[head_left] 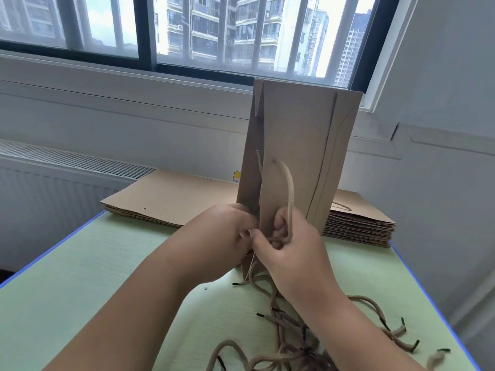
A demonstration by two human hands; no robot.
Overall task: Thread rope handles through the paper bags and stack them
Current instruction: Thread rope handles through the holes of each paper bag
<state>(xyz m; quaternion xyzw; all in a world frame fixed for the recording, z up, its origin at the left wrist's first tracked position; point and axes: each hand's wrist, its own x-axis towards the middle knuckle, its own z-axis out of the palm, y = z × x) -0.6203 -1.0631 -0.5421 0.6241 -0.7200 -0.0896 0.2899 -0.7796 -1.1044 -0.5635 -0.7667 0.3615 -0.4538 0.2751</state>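
- Paper bag [297,145] stands upright, lower end between both hands.
- Left hand [225,236] pinches the bag's near edge.
- Right hand [294,255] grips the rope handle [289,188] looped on the bag's face.

Wide open across the near-left desk [80,277], out to its blue edge. Blocked mid-desk by the upright paper bag [294,156], gripped at its low near edge by the left hand [225,236], with the right hand [294,253] curled round its rope handle [290,194]. Cluttered on the near right by loose ropes [289,344]. Closed off far right by a tall stack of flat bags [359,226], and far left by a lower pile [166,199]. Narrow bare strip on the right between ropes and stack.
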